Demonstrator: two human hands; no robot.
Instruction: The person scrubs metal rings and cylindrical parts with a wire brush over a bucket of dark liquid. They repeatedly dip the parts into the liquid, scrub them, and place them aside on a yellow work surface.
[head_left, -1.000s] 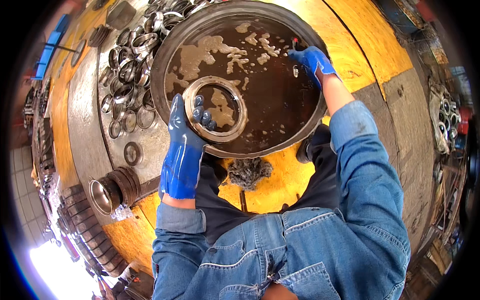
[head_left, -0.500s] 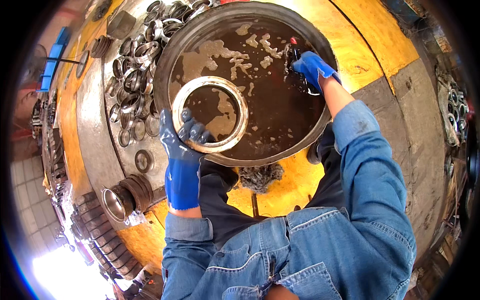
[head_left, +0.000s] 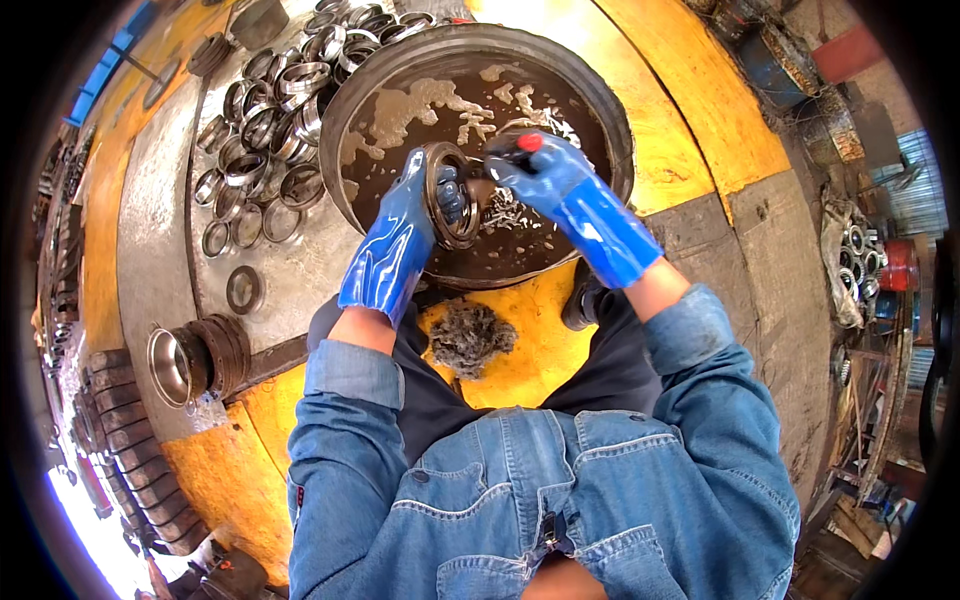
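My left hand [head_left: 395, 225], in a blue rubber glove, grips a metal ring [head_left: 434, 205] tilted on edge, its fingers curled through the opening. Beside it, my right hand [head_left: 560, 180] in a matching glove is closed around a dark tool with a red end [head_left: 530, 142]. That tool looks like a brush, but its working end is partly hidden close to the ring. Both hands are over a wide round dark basin [head_left: 350, 95] between my knees. Murky brown liquid [head_left: 545, 245] with patches of pale foam lies in it, and drips show below the ring.
Many metal rings [head_left: 265, 130] lie heaped left of the basin. Stacked rings and a flanged metal cup [head_left: 178, 365] stand nearer on that side. A grey wad of fibres [head_left: 470, 338] sits on the yellow floor by my feet. Bagged rings [head_left: 855, 260] are at far right.
The ring has turned from nearly face-up to on edge. My right hand has come out of the liquid at the basin's right side and moved left to the ring with the tool.
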